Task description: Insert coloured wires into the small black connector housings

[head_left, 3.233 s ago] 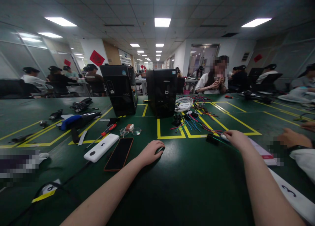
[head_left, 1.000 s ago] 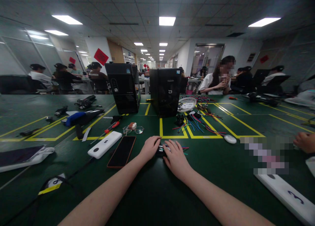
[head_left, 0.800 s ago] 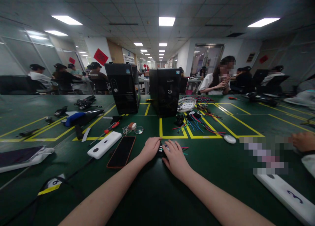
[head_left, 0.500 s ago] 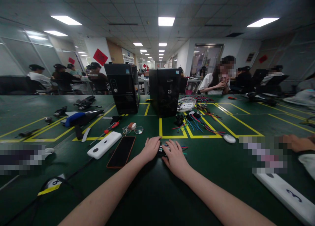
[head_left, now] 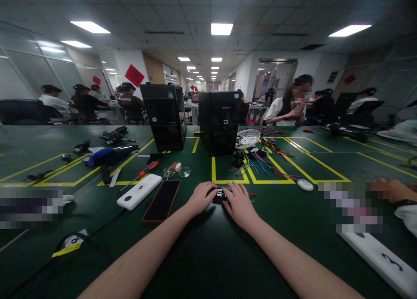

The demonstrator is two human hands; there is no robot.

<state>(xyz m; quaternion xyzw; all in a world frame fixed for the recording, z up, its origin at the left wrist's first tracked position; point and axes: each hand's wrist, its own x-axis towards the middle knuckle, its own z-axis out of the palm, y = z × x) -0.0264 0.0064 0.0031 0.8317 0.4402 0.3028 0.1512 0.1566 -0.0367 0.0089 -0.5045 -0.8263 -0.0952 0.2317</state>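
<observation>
Between my two hands, close to the tabletop, is a small black connector block [head_left: 220, 195] with a row of pale marks on its face. My left hand [head_left: 201, 199] holds its left side, thumb and fingers closed around the edge. On the other side my right hand [head_left: 240, 203] grips the block with thumb and curled fingers. Short red and green wires [head_left: 251, 195] stick out past the right fingers. Their joints with the block are covered by my hand.
Left of my hands lie a phone [head_left: 162, 201], a white power bank [head_left: 139, 191], a red screwdriver [head_left: 149, 169] and glasses [head_left: 177, 172]. Two black computer cases [head_left: 164, 119] stand ahead. Loose wires [head_left: 259, 162], a white basket [head_left: 248, 138] and a white mouse [head_left: 305, 185] are right.
My right hand has shifted to the right, so more of the connector block shows between my hands. The left hand stays on its side, and the whole view has moved slightly.
</observation>
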